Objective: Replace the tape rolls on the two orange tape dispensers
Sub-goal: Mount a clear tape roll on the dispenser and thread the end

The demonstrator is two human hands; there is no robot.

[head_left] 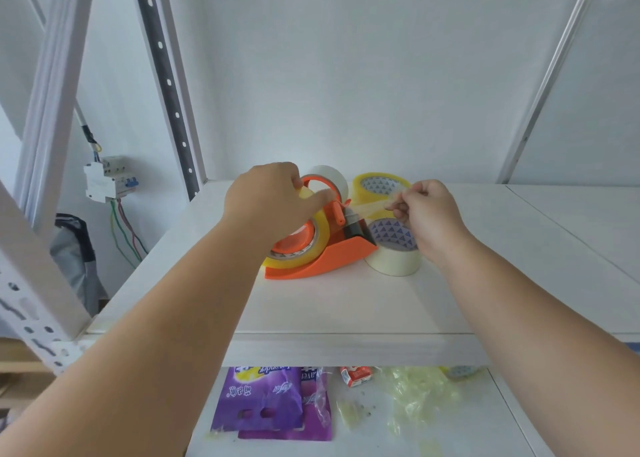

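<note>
An orange tape dispenser lies on the white shelf with a yellowish tape roll mounted on it. My left hand rests on top of that roll, its fingers curled over it. A strip of clear tape runs from the dispenser's cutter end to my right hand, which pinches its free end. Behind stands a second orange dispenser with a white roll. A yellow roll and a whitish roll lie loose beside them.
The shelf's perforated uprights stand at the left, with a circuit breaker and wires behind. On the lower shelf lie purple packets, a small red carton and crumpled used tape.
</note>
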